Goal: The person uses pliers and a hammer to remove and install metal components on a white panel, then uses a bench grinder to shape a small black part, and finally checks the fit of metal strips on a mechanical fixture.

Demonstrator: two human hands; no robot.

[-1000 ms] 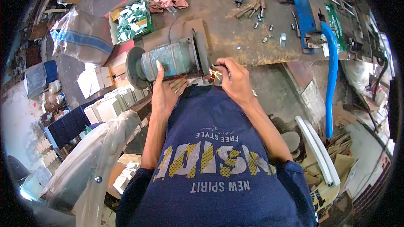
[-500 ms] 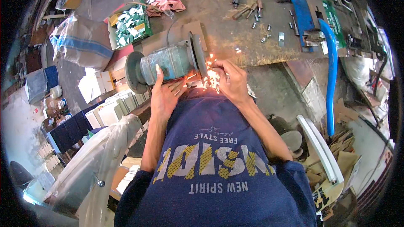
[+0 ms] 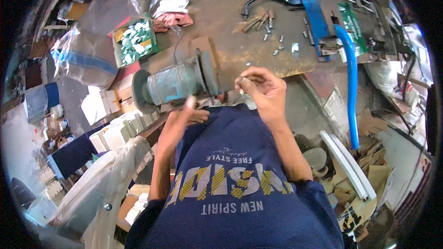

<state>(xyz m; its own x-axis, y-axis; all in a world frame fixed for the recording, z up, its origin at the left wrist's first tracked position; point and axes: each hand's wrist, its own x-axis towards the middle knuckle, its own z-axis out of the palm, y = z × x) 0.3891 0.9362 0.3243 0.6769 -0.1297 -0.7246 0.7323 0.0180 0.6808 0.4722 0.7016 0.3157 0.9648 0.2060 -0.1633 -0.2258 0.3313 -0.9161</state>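
Note:
A bench grinder (image 3: 170, 83) with a worn blue-green body lies at the near edge of the workbench, a round wheel at each end. My right hand (image 3: 265, 93) is just right of its right-hand wheel (image 3: 210, 73), apart from it. Thumb and forefinger are pinched on a small metal piece (image 3: 241, 86), mostly covered by the fingertips. Below the grinder body is my left hand (image 3: 182, 117), somewhat blurred, its thumb raised and its fingers apart, with nothing visible in it.
On the workbench (image 3: 221, 14) stand a box of green and white pieces (image 3: 136, 41) and folded cloths (image 3: 171, 14). Wooden-handled tools (image 3: 260, 20) and small metal parts (image 3: 278, 50) lie farther right. A blue curved handle (image 3: 351, 92) juts past the bench edge.
Sparks at the right wheel have stopped. My right hand has drawn away from the wheel to the right. My left hand has come down off the grinder body, and the view has shifted slightly.

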